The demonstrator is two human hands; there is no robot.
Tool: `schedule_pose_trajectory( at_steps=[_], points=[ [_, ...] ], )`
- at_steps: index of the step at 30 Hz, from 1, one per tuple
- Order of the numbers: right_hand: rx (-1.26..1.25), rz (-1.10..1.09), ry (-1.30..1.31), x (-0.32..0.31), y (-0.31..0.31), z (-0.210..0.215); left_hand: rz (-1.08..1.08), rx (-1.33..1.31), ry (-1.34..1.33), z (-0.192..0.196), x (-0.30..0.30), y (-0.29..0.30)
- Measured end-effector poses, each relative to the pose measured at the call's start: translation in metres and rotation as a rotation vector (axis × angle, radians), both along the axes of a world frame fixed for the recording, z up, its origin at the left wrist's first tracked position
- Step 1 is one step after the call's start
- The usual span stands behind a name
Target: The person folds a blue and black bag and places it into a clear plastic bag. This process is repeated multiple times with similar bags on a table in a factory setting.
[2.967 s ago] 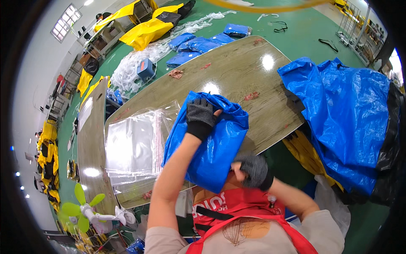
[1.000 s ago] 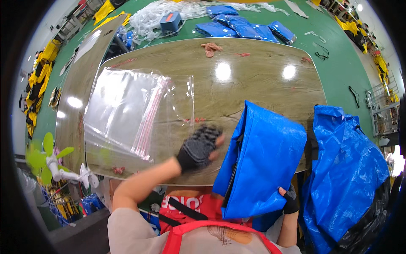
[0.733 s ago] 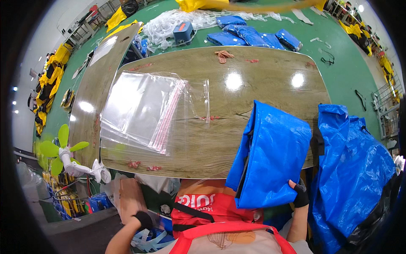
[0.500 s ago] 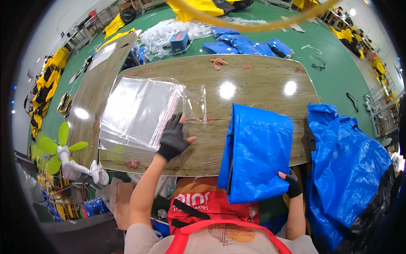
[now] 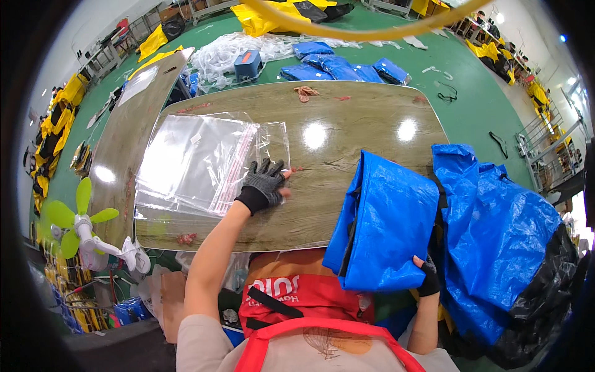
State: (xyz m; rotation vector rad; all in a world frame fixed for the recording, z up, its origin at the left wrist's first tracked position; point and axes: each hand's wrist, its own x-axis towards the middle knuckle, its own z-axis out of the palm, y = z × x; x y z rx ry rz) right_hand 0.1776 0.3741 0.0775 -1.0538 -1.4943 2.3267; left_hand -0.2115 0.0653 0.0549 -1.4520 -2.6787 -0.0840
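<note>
Bare wooden table [image 5: 365, 133] across the middle and upper right, room free up to the far rim. Left hand [image 5: 265, 185], gloved, fingers spread flat, pressing the lower right corner of the clear bags [image 5: 198, 162] at centre left. Right hand [image 5: 427, 278], lower right, closed on the bottom edge of the folded blue bag [image 5: 387, 226], hanging over the near table edge.

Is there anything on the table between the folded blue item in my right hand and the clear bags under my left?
Nothing visible: bare table lies between the folded blue item and the clear bags.
</note>
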Motion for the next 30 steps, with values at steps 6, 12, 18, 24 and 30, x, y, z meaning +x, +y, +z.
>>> schedule_pose_trajectory(
  at_steps=[6, 12, 18, 24, 30],
  points=[
    [-0.050, -0.003, 0.013, 0.008, -0.012, -0.003, 0.340, 0.877, -0.879, -0.044, -0.061, -0.032],
    [0.074, -0.114, -0.010, 0.037, 0.008, -0.027, 0.234, 0.920, -1.163, 0.034, -0.017, -0.028],
    [0.044, -0.084, 0.074, 0.030, 0.009, 0.005, -0.338, 0.242, -0.807, 0.002, 0.078, -0.007],
    [-0.003, 0.166, -0.135, -0.004, 0.006, 0.032, -0.070, 0.240, -0.115, -0.022, 0.081, 0.000],
    [0.078, 0.382, -0.181, -0.019, 0.009, 0.046, 0.026, 0.405, -0.480, -0.031, 0.066, -0.006]
  ],
)
